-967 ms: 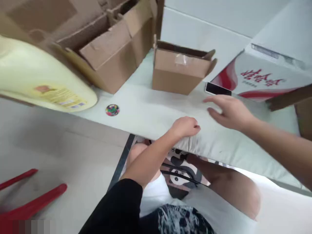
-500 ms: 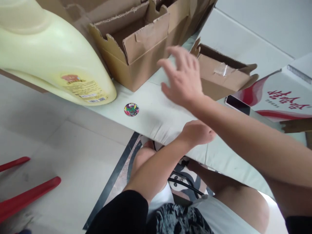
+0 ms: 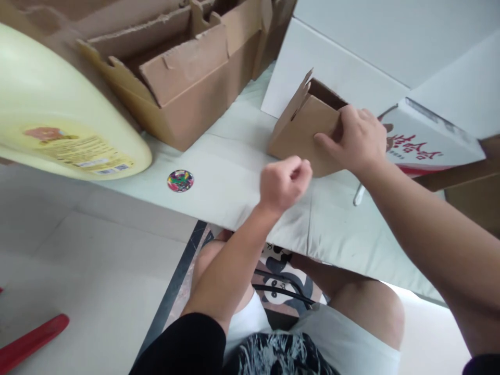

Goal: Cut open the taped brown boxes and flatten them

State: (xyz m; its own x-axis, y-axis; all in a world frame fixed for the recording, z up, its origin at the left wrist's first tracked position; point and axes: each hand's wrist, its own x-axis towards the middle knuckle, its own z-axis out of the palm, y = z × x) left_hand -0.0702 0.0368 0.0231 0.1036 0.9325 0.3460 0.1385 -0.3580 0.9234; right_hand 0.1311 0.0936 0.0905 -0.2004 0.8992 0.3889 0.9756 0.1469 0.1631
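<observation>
My right hand [image 3: 361,135] grips the upper edge of a small open cardboard box [image 3: 308,130], thumb on its outer side and fingers over the top. The far fingers are partly hidden. My left hand [image 3: 283,183] is curled into a fist just left of and below the box, above the pale cloth-covered surface [image 3: 234,177]. Whether the fist holds anything is hidden. A round, flat, multicoloured disc [image 3: 180,180] lies on the cloth to the left, apart from both hands.
A large pale yellow bottle [image 3: 78,120] and a long open cardboard box [image 3: 195,88] stand at the left. White and red printed carton [image 3: 422,146] is at the right. A white object's end [image 3: 358,195] shows beside my right forearm. The surface's front edge runs above my knees.
My right hand has moved from open air to the right and taken hold of the small box, which now sits at a different angle. My left fist has risen. The view has shifted right.
</observation>
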